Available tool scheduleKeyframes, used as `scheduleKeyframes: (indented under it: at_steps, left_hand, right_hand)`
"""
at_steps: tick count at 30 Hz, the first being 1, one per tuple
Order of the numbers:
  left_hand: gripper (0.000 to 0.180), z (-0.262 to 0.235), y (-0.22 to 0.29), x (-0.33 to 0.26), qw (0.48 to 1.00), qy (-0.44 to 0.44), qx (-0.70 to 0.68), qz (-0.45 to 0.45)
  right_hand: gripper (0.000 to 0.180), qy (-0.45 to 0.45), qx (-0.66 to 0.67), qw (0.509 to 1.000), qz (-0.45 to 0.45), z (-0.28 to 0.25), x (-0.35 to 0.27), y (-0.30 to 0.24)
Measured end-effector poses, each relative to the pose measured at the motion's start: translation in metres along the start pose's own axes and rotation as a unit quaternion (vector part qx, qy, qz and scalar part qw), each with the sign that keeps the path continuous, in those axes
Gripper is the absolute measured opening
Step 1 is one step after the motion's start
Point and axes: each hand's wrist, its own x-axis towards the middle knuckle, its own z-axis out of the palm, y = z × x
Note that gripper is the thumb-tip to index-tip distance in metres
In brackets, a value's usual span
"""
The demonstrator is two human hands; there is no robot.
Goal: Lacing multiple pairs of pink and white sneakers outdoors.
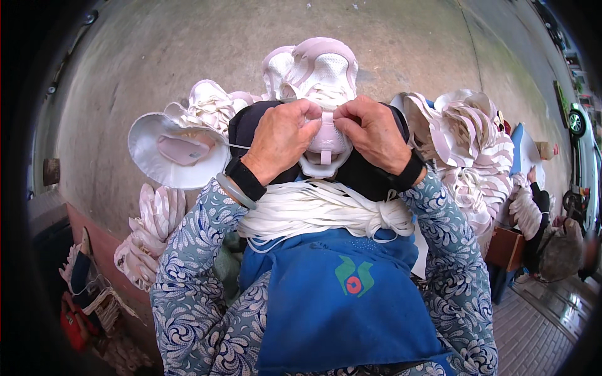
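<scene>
A pale pink and white shoe upper [326, 72] lies across my dark-clad knees, its tongue [326, 135] toward me. At the tongue's left edge my left hand [279, 135] is closed in a pinch, and a thin white shoelace [237, 146] runs out beside it. My right hand [377, 133] pinches at the opposite edge; what is between its fingertips is too small to make out. Crossing strands of white lace show on the upper just beyond my fingers. On my lap, below both wrists, rests a thick bundle of white shoelaces [313, 210], gathered at its right end.
More uppers lie in a stack [467, 128] at the right and a pile [216, 103] at the left. A white, hat-like piece [179, 150] sits by my left knee. A blue apron [338, 301] covers my lap. Another person's arm [536, 203] shows far right.
</scene>
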Motion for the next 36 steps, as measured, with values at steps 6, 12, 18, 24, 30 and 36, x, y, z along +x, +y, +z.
scheduleKeyframes:
  at_steps: [6,12,18,24,30,36]
  left_hand:
    - [0.019,0.0,0.0,0.002,0.997,-0.015,-0.073,-0.034]
    - [0.019,-0.003,0.002,0.002,0.998,-0.016,-0.049,-0.03]
    - [0.021,-0.005,0.01,0.003,0.998,-0.018,-0.044,-0.048]
    - [0.019,-0.004,0.003,0.004,1.0,-0.007,0.025,-0.001]
    - [0.018,-0.01,0.01,0.006,0.996,-0.016,0.052,0.076]
    - [0.016,-0.097,0.054,-0.032,0.912,-0.189,-0.352,-0.092]
  right_hand:
    - [0.009,0.032,0.033,0.999,0.015,0.007,-0.002,-0.003]
    - [0.009,0.077,-0.059,0.993,-0.069,0.012,-0.003,-0.009]
    - [0.006,0.054,-0.15,0.982,-0.105,0.012,-0.005,-0.015]
    - [0.009,0.081,-0.167,0.977,-0.106,0.015,0.0,-0.015]
    - [0.017,0.086,-0.144,0.977,-0.132,0.001,-0.007,-0.017]
    - [0.027,0.018,-0.036,0.995,-0.096,-0.006,-0.02,-0.042]
